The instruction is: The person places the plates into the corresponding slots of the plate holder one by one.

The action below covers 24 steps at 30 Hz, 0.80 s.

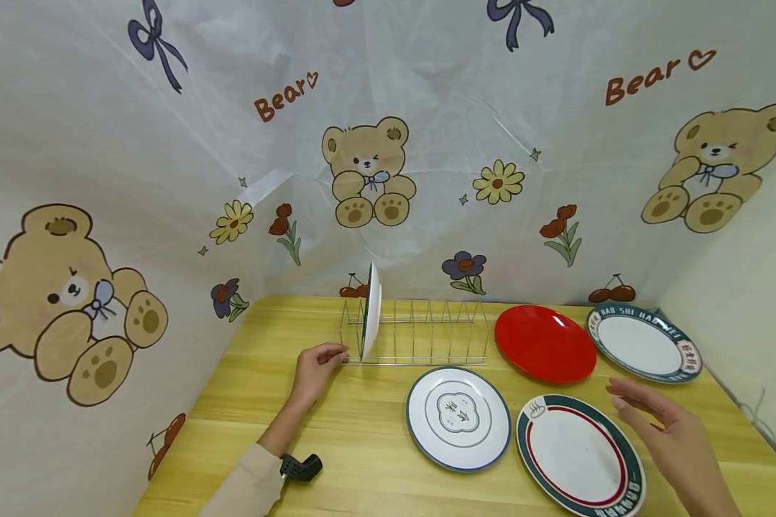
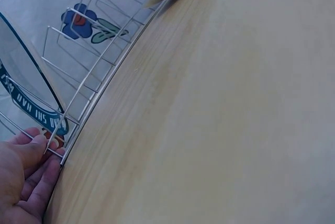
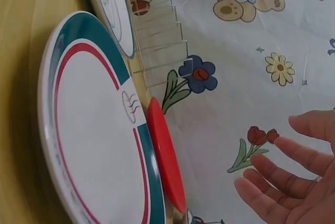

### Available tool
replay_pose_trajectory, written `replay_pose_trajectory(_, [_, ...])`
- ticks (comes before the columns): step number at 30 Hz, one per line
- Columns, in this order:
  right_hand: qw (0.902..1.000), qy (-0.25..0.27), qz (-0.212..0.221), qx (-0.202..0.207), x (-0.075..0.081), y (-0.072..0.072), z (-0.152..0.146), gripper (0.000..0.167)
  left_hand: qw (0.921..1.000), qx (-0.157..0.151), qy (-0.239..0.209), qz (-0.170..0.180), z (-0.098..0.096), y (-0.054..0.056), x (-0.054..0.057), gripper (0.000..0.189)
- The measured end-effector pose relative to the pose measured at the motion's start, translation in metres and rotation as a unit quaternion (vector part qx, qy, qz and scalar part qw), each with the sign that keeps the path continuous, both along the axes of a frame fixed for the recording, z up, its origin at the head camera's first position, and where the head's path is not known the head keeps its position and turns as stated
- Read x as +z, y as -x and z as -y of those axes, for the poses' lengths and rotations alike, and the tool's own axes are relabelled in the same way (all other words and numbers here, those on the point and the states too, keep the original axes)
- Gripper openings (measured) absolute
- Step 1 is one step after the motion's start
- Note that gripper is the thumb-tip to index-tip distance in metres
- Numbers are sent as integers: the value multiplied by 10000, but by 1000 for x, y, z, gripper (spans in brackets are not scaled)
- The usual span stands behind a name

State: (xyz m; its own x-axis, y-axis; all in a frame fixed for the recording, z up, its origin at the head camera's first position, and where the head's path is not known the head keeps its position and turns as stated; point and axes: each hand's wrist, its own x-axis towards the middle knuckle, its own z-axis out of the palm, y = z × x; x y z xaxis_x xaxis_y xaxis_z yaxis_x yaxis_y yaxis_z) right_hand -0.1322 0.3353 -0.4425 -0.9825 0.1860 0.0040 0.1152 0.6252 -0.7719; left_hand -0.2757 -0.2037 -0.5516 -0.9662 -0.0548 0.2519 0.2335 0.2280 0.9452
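Note:
My left hand [image 1: 318, 368] pinches the front left corner of a wire dish rack [image 1: 432, 359]; in the left wrist view its thumb and fingers close round the end wire [image 2: 49, 143]. A plate with a dark green lettered rim [image 2: 31, 106] stands upright in the rack near that hand, seen edge-on in the head view. My right hand [image 1: 669, 434] hovers with nothing in it, fingers spread and slightly bent, by the right edge of a white oval plate [image 1: 575, 456] with a green and red rim. To the left of that plate lies a round white plate with a blue edge [image 1: 459, 452].
A red plate [image 1: 546, 345] lies right of the rack, with another green-rimmed oval plate [image 1: 640, 345] beside it at the back right. Behind the wooden table [image 1: 356, 445] hangs a bear-printed cloth [image 1: 427, 93]. A pale wall [image 1: 744, 301] borders the right side.

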Motion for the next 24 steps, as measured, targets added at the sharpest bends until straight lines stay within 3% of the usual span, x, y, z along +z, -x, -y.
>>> replay_pose_trajectory(7, [9963,-292,-93,-801,-19,-13,-25,67,9999,-35,-38,-101,0,1,-2,11])
replay_pose_trajectory(12, [9915,-256,311,-1236,-30,-12,-35,75,9999,-53,40,-96,-7,-10,17,14])
replay_pose_trajectory(15, [9908,-155,549,-1230,-37,-10,-39,77,9998,-123,51,-120,-8,-17,29,14])
replay_pose_trajectory(24, [9952,123,718,-658,-56,-4,-60,81,9998,-51,52,-189,-9,-17,27,13])
